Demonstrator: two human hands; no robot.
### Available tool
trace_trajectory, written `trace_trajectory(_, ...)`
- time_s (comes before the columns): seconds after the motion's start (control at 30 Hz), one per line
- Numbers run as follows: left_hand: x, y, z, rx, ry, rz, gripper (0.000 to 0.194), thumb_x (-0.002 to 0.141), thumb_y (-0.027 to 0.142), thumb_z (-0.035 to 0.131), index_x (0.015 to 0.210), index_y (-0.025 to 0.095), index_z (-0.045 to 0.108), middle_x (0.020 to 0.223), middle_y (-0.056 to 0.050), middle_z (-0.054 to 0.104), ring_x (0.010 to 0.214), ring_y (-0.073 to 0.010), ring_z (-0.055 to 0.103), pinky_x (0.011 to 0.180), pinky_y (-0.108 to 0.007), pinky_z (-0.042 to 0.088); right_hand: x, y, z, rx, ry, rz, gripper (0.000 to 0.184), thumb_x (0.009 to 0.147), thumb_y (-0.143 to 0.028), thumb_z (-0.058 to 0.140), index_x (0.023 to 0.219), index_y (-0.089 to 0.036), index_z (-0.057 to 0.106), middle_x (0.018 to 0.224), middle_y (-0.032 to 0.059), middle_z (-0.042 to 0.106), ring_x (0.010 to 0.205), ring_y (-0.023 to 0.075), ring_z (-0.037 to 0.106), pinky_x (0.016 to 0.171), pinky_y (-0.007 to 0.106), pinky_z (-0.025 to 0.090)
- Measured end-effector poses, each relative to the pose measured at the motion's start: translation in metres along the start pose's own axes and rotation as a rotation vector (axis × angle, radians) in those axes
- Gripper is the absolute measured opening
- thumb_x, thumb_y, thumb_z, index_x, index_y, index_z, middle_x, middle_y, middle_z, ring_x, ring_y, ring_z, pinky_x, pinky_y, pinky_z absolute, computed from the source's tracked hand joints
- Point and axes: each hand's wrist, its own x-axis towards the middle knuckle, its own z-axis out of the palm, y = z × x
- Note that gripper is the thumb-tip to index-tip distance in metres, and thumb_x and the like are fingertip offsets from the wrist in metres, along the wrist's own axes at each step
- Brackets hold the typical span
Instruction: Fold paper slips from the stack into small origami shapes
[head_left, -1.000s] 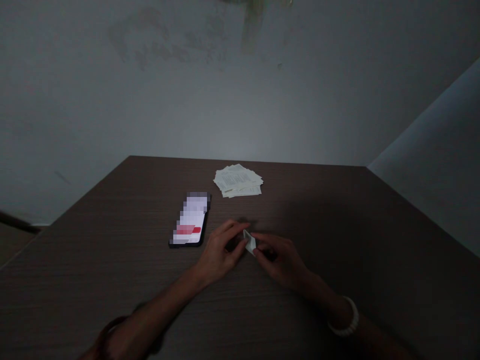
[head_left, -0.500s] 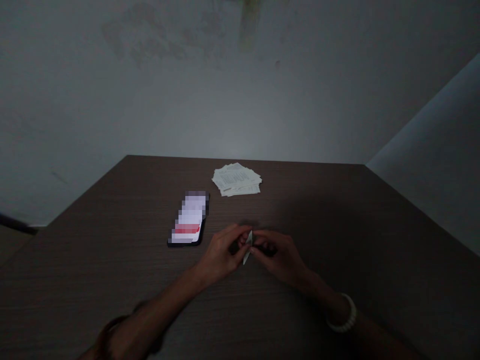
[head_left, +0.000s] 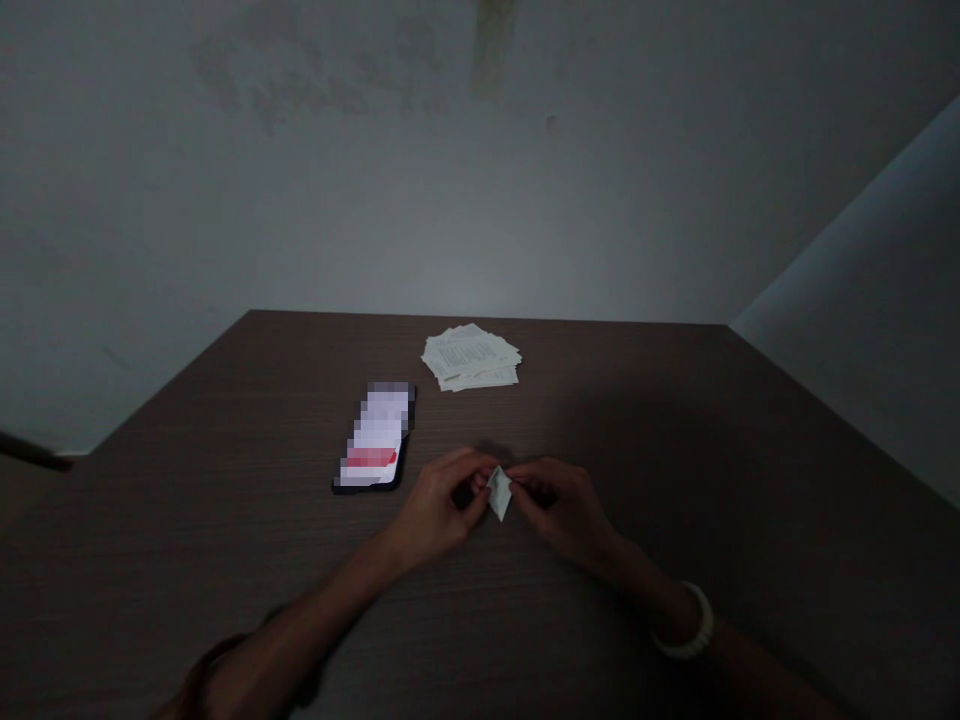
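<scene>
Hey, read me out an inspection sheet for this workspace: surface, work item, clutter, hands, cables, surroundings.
Surface: dark wood-grain table, dimly lit, shadowed on the right.
Work item: small folded paper, held between both hands.
Clutter: phone with lit screen, lying left of the hands; loose pile of printed papers farther back.
Left hand: thumb and fingers pinching the folded paper's left side.
Right hand: fingertips on its right side; white bracelet at the wrist.
Cables: nothing seen.
Surroundings: pale wall behind the table, stained near the top.
</scene>
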Motion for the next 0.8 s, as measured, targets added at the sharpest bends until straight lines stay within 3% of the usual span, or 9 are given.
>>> trace_trajectory(0.3, -0.004, -0.009, -0.003, 0.031, -0.067, 0.090, 0.025, 0.087, 0.010, 0.050, 0.105, 0.017, 0.066, 0.103, -0.009, 0.065, 0.094, -0.0188, 0.062, 0.083, -0.035, 0.053, 0.001, 0.010, -0.006, -0.031, -0.096, -0.111, 0.018, 0.085, -0.014, 0.058, 0.095, -0.024, 0.069, 0.087, 0.0014, 0.073, 0.075, 0.0156, 0.065, 0.072, 0.030, 0.050)
trace_trajectory(0.5, -0.008, -0.017, -0.002, 0.143, -0.089, 0.167, 0.027, 0.087, 0.009, 0.049, 0.105, 0.018, 0.067, 0.106, -0.008, 0.066, 0.097, -0.0192, 0.062, 0.085, -0.036, 0.053, 0.002, 0.012, -0.011, -0.104, -0.159, -0.215, 0.019, 0.086, -0.012, 0.057, 0.096, -0.023, 0.068, 0.091, 0.0040, 0.072, 0.079, 0.0169, 0.064, 0.074, 0.031, 0.051)
trace_trajectory(0.63, -0.009, -0.019, -0.005, 0.242, -0.163, 0.200, 0.026, 0.087, 0.008, 0.048, 0.103, 0.017, 0.066, 0.099, -0.009, 0.065, 0.094, -0.0213, 0.059, 0.083, -0.037, 0.052, 0.001, 0.014, -0.012, -0.157, -0.190, -0.252, 0.018, 0.087, -0.013, 0.056, 0.098, -0.023, 0.068, 0.092, 0.0049, 0.071, 0.080, 0.0181, 0.063, 0.073, 0.031, 0.051)
trace_trajectory(0.8, -0.008, -0.014, -0.010, 0.258, -0.262, 0.182, 0.037, 0.088, 0.006, 0.045, 0.120, 0.016, 0.059, 0.106, -0.010, 0.060, 0.099, -0.0220, 0.055, 0.087, -0.037, 0.049, 0.001, 0.013, -0.014, -0.201, -0.214, -0.295, 0.019, 0.089, -0.013, 0.054, 0.101, -0.022, 0.067, 0.095, 0.0048, 0.070, 0.081, 0.0183, 0.061, 0.073, 0.033, 0.051)
